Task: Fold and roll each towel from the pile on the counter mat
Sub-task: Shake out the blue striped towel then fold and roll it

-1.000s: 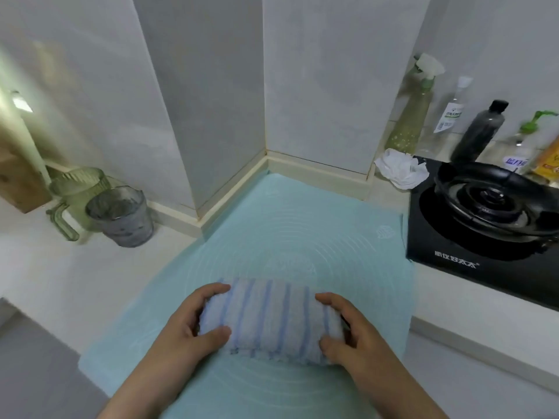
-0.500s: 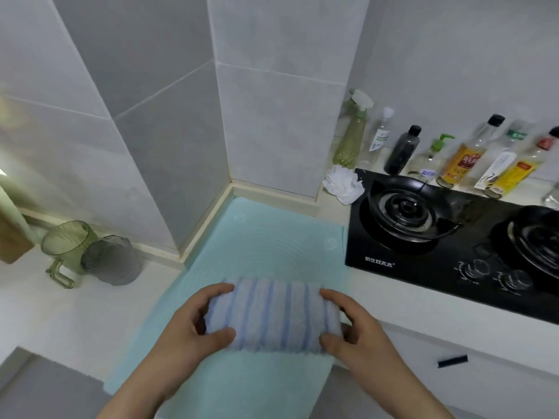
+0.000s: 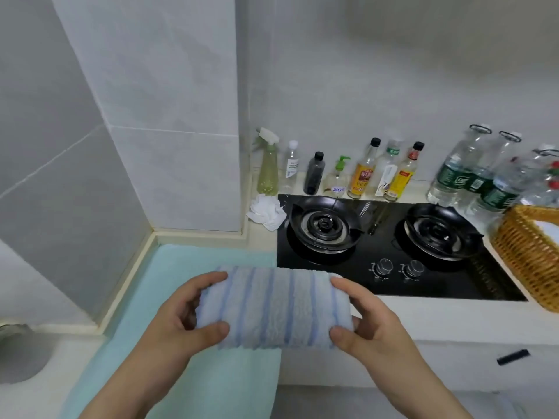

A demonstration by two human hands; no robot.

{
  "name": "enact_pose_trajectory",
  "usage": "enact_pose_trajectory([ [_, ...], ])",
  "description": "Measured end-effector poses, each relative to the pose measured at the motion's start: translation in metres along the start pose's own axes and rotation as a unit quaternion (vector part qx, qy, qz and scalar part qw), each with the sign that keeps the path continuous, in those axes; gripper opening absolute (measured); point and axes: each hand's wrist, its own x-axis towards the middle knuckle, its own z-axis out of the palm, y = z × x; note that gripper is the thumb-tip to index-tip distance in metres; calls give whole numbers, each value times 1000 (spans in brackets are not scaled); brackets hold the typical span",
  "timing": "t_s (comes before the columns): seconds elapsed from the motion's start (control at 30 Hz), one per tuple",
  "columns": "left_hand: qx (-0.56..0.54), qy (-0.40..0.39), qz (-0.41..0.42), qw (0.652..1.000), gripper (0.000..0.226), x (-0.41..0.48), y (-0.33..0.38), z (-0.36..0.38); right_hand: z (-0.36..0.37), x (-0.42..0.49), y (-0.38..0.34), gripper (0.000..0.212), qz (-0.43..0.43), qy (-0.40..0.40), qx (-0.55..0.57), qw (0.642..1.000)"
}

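We hold the rolled towel point(image 3: 273, 306) above the right edge of the counter mat point(image 3: 193, 261), apparently clear of it. Its long axis runs left to right. The left hand point(image 3: 181, 322) and right hand point(image 3: 372, 325) each curl fingers and thumb round one end. The wicker basket point(image 3: 526, 252) stands well to the right, so the right hand is nearer and probably leads.

left grip point(image 3: 181, 317) and right grip point(image 3: 373, 323) face inward, fingers curled, seemingly clamping.
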Motion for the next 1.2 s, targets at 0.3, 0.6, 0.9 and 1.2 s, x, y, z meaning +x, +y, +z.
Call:
enact_pose_trajectory([
  [0.3,1,-57,8,998,70,28,25,101,-106,-7,-19,59,-7,48,31,998],
  [0.6,2,-82,12,997,64,59,30,248,-253,-5,-31,54,-15,59,35,998],
  [0.9,-4,-116,22,993,58,82,35,372,-369,-23,-38,56,-55,85,10,995],
  [1.2,19,-166,24,986,56,96,42,452,-443,-42,-37,57,-82,126,28,988],
])
